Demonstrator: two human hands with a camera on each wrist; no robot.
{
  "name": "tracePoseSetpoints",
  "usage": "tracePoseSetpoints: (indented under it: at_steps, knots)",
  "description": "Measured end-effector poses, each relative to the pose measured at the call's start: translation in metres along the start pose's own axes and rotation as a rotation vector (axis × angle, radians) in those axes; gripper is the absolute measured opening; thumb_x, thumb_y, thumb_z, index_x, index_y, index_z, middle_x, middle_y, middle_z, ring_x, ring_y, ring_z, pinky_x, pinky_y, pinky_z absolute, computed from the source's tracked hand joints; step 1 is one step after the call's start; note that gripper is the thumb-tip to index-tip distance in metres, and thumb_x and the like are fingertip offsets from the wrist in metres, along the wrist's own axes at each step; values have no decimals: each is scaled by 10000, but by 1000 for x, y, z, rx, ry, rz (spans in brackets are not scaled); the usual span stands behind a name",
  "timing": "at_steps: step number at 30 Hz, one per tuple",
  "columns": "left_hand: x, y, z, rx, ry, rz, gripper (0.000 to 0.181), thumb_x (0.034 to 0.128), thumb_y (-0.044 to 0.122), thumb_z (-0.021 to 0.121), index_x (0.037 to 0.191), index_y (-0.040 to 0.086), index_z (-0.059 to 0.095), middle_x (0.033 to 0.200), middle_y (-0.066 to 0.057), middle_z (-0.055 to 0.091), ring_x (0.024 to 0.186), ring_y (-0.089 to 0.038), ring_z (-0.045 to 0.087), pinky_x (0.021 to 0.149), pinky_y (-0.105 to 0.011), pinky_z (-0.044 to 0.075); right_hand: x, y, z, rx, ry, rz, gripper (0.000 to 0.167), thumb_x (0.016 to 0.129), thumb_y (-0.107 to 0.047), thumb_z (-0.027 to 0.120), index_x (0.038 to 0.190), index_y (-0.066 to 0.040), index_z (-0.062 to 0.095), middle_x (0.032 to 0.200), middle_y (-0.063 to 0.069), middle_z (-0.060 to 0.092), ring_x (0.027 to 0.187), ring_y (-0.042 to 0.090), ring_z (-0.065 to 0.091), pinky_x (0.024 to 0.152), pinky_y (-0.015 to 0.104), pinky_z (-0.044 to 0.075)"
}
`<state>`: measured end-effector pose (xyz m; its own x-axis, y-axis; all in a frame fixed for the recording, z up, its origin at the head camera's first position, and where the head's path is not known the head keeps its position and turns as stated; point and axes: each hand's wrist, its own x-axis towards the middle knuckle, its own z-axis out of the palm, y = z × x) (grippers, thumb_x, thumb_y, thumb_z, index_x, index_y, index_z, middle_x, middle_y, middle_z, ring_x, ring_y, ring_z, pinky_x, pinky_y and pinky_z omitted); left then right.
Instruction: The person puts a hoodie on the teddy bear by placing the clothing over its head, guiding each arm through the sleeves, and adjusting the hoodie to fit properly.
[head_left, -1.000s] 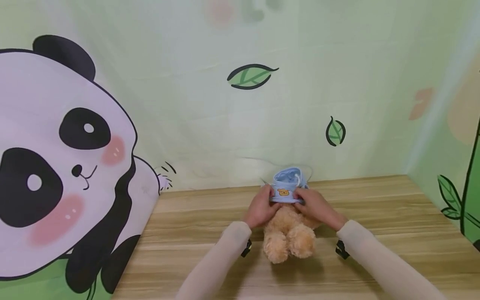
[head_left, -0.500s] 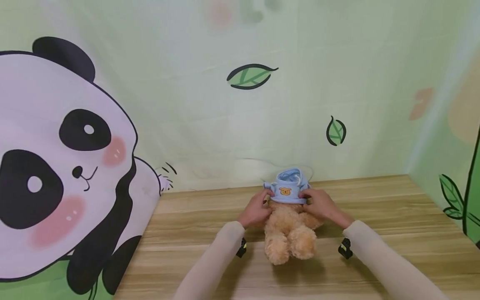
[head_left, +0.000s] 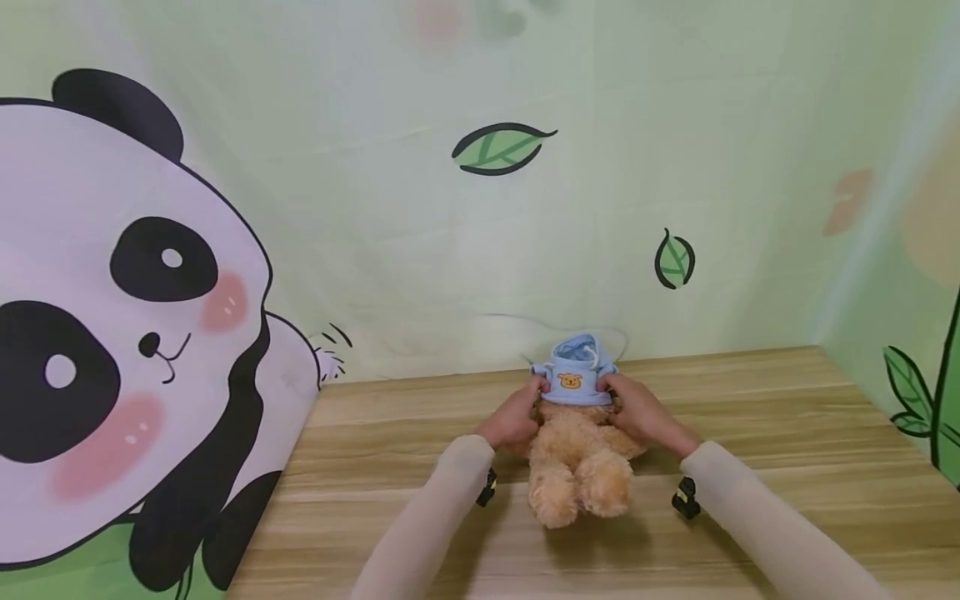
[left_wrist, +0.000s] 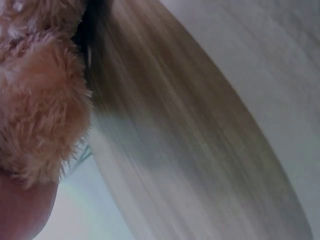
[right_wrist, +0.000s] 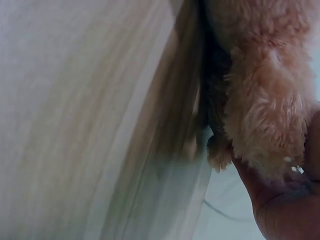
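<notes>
A tan plush toy [head_left: 570,446] lies on the wooden table with its legs toward me. Its upper end is covered by a small light-blue hoodie [head_left: 576,386] with a bear patch and white drawstring; the plush's head is not visible. My left hand [head_left: 516,414] pinches the hoodie's hem on the left side, and my right hand [head_left: 639,408] pinches it on the right. In the left wrist view, fur [left_wrist: 42,100] sits above part of a finger [left_wrist: 25,210]. The right wrist view has a furry limb [right_wrist: 270,105] against my right hand's curled fingers.
The wooden table [head_left: 375,475] meets a pale green printed backdrop [head_left: 390,250] behind the plush. A large panda drawing [head_left: 180,350] fills the left side. A thin cord runs along the backdrop behind the hoodie.
Both hands have moved apart, from the front of the hem out to its two sides, uncovering more of the hoodie's front. The plush has stayed nearly in place.
</notes>
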<state>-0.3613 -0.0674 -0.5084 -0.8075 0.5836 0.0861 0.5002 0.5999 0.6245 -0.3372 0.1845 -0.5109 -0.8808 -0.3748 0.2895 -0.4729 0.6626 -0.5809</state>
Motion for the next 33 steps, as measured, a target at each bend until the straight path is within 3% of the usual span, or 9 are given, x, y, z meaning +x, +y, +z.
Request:
tracePoseSetpoints:
  at_steps: [3,7,11,18,25,30,33]
  knots:
    - [2,0,1,32,6,0,604,665,-203,572,1162,87,385,1174,-166,565,1057,-226,536,923,-328,460,-1,-1,3,-25,23,19,357,755,140,670,1063,-1,557,1082,201,587,947,327,596,738,371,473]
    - [2,-1,2,67,15,9,575,681,-203,579,1156,66,399,1168,-168,571,1086,-246,551,975,-374,471,-3,-2,6,-57,25,34,335,783,126,661,1074,-8,562,1070,193,581,891,292,565,724,368,464]
    - [1,-1,3,93,7,-1,563,708,-191,596,1164,59,381,1121,-187,585,1021,-245,557,944,-368,475,-3,-2,5,-68,-8,17,325,823,93,662,1115,-1,552,1084,201,637,924,297,612,753,398,494]
    - [3,1,3,136,14,17,543,709,-169,635,1132,54,376,1058,-187,592,978,-244,565,900,-348,479,1,0,5,-118,-50,-10,420,745,148,633,1103,-28,502,918,175,639,756,239,556,680,364,464]
    - [1,2,6,248,20,-26,430,860,-25,630,1185,62,363,1159,-201,589,1091,-299,547,989,-410,462,1,0,11,-154,18,-58,339,810,56,701,1044,-57,484,897,174,666,782,255,625,663,370,481]
    - [-1,-1,8,289,69,28,405,874,-7,620,1188,40,367,1161,-220,606,1107,-324,566,998,-426,463,3,-1,13,-143,49,-33,357,795,62,700,1079,-47,513,986,184,670,815,256,616,696,390,488]
    - [-2,-3,7,265,107,75,398,834,-43,629,1141,18,382,1145,-221,595,1103,-329,553,994,-430,456,4,-1,12,-121,61,-11,379,773,53,714,1079,-56,518,997,172,663,816,242,596,717,395,486]
